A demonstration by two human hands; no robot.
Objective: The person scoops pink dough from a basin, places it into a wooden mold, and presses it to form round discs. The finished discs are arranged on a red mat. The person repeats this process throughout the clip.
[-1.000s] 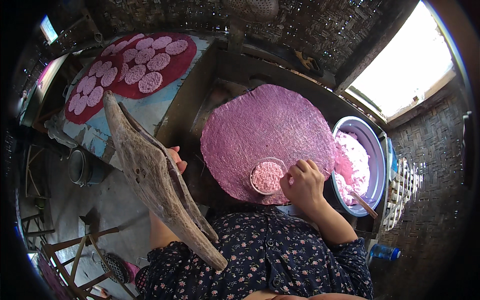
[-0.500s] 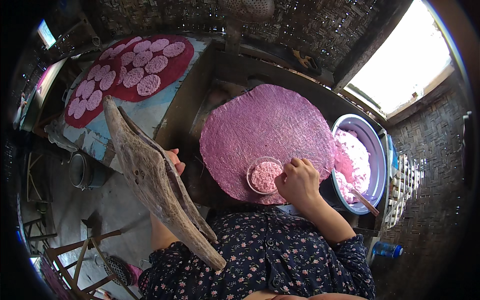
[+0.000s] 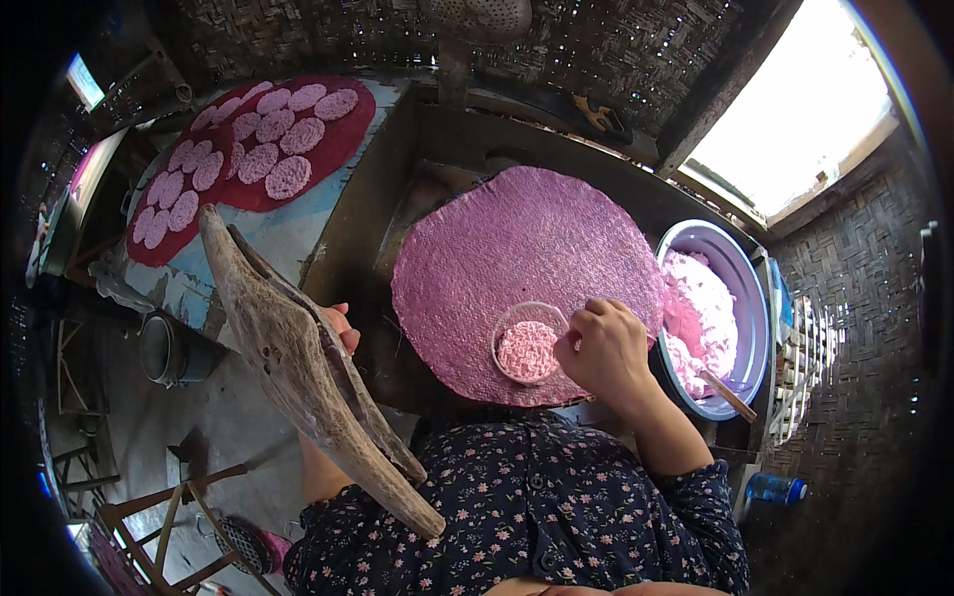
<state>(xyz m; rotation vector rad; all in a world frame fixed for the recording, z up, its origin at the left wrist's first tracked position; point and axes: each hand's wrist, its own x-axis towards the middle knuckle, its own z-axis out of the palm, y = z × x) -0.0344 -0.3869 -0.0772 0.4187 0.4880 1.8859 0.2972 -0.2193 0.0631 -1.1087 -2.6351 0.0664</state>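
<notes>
My right hand (image 3: 606,353) pinches the right edge of a clear ring (image 3: 505,326) around a pink, squiggly-textured disc (image 3: 527,353), near the front of a round magenta mat (image 3: 517,238). Behind a long weathered wooden piece (image 3: 298,368), at left, my left hand (image 3: 336,328) shows curled fingers; what they grip is hidden. Right of the mat stands a blue-rimmed basin (image 3: 748,328) of pink mixture (image 3: 696,308), with a wooden-handled utensil (image 3: 725,392) in it.
Red mats (image 3: 268,194) carrying several pink discs lie on a pale blue surface (image 3: 243,238) at back left. A metal bucket (image 3: 164,348) and wooden frames (image 3: 139,526) stand lower left. A blue bottle (image 3: 775,489) lies right, beside woven walls; a bright opening is upper right.
My right hand has shifted slightly upward, and the clear ring's back edge now sits higher around the pink disc. The view has shifted a little; my left hand stays behind the wooden piece.
</notes>
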